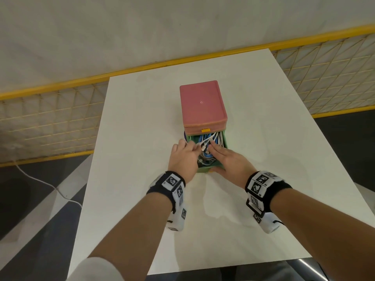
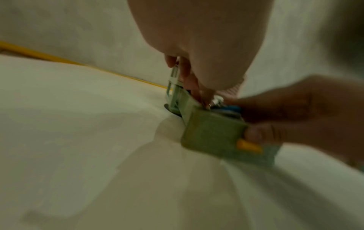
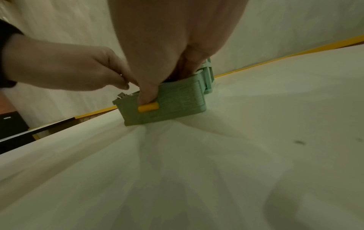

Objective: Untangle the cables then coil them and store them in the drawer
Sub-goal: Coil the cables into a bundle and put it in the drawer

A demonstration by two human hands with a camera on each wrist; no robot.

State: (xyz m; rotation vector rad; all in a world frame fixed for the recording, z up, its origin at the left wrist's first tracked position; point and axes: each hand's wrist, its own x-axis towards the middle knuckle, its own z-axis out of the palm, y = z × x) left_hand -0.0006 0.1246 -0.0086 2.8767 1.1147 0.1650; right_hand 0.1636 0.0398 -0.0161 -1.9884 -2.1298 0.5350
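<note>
A pink drawer box (image 1: 202,102) stands mid-table with its green bottom drawer (image 1: 225,142) pulled out toward me. White cables (image 1: 212,137) and blue cables (image 1: 203,138) lie coiled inside. My left hand (image 1: 183,157) is at the drawer's left edge, its curled fingertips pinching a white cable end. My right hand (image 1: 227,159) lies over the drawer, its straight fingers pressing the cables down. Its thumb rests on the drawer front (image 3: 177,101) just above the yellow handle (image 3: 148,107). In the left wrist view the drawer front (image 2: 210,132) and a bit of blue cable (image 2: 230,109) show.
The white table (image 1: 132,138) bears only the box. A shut pink drawer with a yellow handle (image 1: 205,130) sits above the green one. A yellow mesh fence (image 1: 50,118) runs behind and beside the table. A white cord (image 1: 40,181) trails on the floor at left.
</note>
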